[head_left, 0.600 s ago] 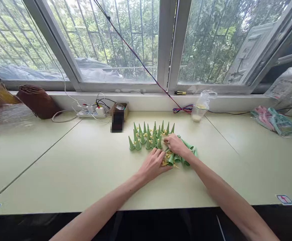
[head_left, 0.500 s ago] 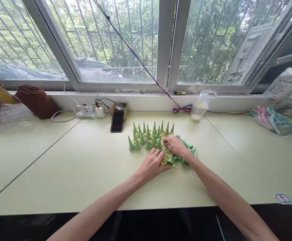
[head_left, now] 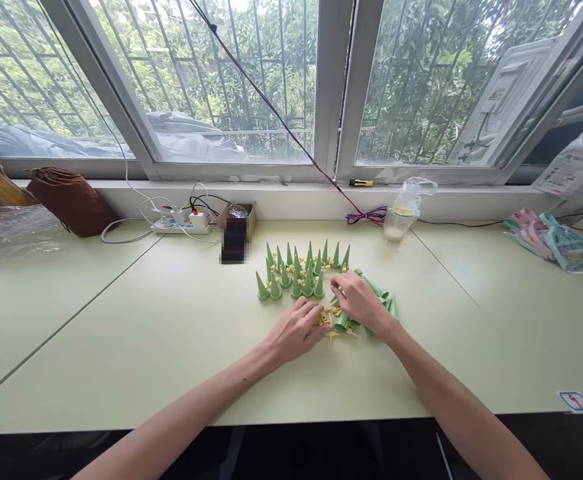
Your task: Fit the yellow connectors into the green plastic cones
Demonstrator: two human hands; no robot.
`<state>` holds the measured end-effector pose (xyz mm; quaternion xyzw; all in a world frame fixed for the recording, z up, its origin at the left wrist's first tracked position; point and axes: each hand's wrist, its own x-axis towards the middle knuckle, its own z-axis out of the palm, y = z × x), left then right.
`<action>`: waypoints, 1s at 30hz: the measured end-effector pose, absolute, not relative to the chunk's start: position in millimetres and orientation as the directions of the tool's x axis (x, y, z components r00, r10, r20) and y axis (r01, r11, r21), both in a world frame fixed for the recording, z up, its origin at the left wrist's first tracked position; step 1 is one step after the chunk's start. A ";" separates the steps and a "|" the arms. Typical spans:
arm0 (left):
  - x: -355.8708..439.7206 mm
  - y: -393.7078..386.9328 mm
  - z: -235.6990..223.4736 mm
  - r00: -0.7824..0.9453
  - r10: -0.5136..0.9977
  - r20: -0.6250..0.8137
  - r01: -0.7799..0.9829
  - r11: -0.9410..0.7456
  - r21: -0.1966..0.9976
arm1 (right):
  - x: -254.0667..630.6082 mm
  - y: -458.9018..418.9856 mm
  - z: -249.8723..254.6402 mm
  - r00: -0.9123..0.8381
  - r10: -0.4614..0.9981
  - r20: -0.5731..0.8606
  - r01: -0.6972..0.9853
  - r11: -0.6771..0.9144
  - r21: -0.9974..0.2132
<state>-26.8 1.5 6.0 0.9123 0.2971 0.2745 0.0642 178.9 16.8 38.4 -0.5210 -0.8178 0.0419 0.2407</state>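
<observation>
Several small green cones [head_left: 274, 288] stand upright in a cluster at the middle of the table, with little yellow pieces among them. Right of these, more green cones [head_left: 374, 285] lie on their sides in a pile, some nested. Small yellow pieces [head_left: 330, 320] are heaped between my two hands. Resting at the left edge of that heap, my left hand [head_left: 297, 329] has its thumb apart from the curved fingers. My right hand [head_left: 357, 297] is over the lying cones, fingertips pinched together near the standing ones; what is between them is too small to make out.
Along the wall sit a power strip [head_left: 181, 225], a small cardboard box [head_left: 251, 217] and a clear plastic cup [head_left: 400, 223] in a bag. Pink and teal packets [head_left: 554, 240] lie at the right. A brown bag [head_left: 71, 203] stands at the left.
My left hand has shifted slightly left, its thumb drawn in from under the heap, so more yellow pieces show. My right hand has moved a little right and down.
</observation>
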 end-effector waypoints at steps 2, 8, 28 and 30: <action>-27.3 0.6 5.6 0.649 0.591 0.479 0.500 -0.806 0.317 | 178.8 11.9 36.2 -0.421 0.822 0.384 0.779 0.545 -0.311; -31.4 1.3 5.0 0.484 0.699 0.526 0.515 -0.714 0.475 | 178.2 9.7 29.0 -0.509 0.765 0.394 0.695 0.635 -0.336; -50.6 13.2 12.7 0.545 0.664 0.512 0.435 -0.746 0.504 | 206.3 12.3 46.3 -0.363 0.864 0.349 0.662 0.502 -0.556; -50.4 12.5 12.6 0.545 0.671 0.502 0.460 -0.740 0.490 | 212.5 9.3 54.5 -0.426 0.865 0.267 0.618 0.493 -0.613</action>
